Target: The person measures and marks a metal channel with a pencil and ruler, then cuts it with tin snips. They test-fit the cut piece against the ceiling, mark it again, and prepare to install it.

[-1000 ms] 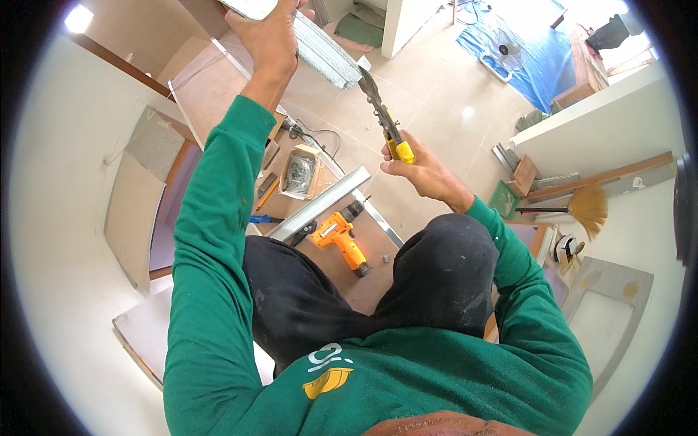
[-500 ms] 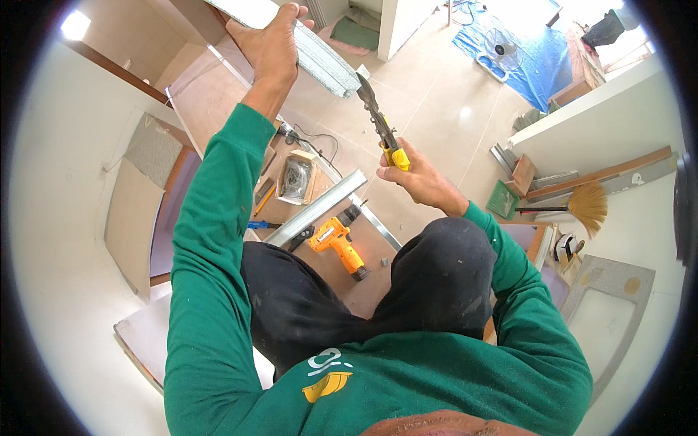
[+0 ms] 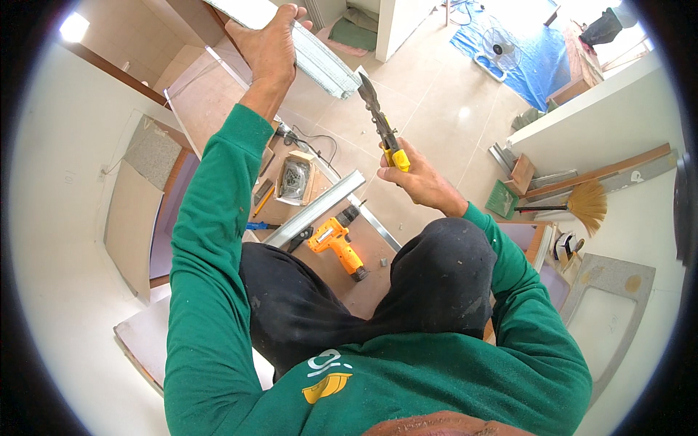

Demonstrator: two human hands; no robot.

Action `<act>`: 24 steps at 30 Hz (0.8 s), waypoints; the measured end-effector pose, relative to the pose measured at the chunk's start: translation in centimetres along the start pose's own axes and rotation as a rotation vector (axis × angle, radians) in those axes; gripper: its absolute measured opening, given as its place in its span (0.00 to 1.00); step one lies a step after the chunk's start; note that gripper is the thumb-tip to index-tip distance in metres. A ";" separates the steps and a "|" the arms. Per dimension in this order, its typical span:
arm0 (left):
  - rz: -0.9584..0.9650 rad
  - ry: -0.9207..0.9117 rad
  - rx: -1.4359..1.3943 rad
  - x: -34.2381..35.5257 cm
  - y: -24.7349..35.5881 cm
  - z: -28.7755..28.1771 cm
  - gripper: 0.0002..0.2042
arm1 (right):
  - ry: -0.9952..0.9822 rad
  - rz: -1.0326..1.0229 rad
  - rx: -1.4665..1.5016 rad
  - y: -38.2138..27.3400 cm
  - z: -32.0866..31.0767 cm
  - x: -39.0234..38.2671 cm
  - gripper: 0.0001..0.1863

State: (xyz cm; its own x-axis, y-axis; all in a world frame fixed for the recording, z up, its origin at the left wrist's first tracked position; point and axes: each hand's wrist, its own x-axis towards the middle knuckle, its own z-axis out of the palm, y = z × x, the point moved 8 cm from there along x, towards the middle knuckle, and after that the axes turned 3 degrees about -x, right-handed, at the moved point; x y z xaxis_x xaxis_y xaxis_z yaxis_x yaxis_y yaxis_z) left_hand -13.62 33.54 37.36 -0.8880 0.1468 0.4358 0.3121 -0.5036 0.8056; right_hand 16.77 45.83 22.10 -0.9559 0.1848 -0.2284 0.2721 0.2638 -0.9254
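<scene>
Up at the top left, my left hand (image 3: 270, 47) is closed round a long, pale metal channel (image 3: 323, 64) with ridged sides. The channel's far part runs out of the picture at the top. My right hand (image 3: 422, 178) grips tin snips (image 3: 376, 112) by their yellow handles, fingers wrapped round them. The snips' dark jaws point upward and touch the near end of the channel, beside a small pale flap of metal. Whether the blades are closed on the metal cannot be made out.
Below my hands, an orange cordless drill (image 3: 336, 243) lies beside another metal channel (image 3: 314, 209). A small box of hardware (image 3: 296, 178) and a pencil (image 3: 263, 202) are to the left. A fan (image 3: 502, 48) stands on a blue sheet (image 3: 542, 65); a broom (image 3: 586, 209) is at the right.
</scene>
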 end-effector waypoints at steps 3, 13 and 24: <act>0.005 -0.033 0.055 -0.1 0.0 0.0 0.42 | 0.000 -0.004 0.003 0.0 0.0 0.1 0.28; 0.003 -0.050 0.092 -0.1 -0.4 -0.2 0.38 | -0.004 0.031 -0.056 0.2 0.2 0.0 0.27; -0.049 0.013 0.075 -0.5 -0.6 0.1 0.41 | 0.039 -0.049 -0.057 0.4 0.5 0.0 0.23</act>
State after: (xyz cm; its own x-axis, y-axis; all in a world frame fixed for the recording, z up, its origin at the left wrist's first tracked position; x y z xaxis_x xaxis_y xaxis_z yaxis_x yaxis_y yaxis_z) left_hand -13.30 33.85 36.66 -0.9069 0.1586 0.3904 0.2921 -0.4312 0.8537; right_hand 16.85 45.47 21.54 -0.9635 0.2068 -0.1702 0.2320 0.3271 -0.9161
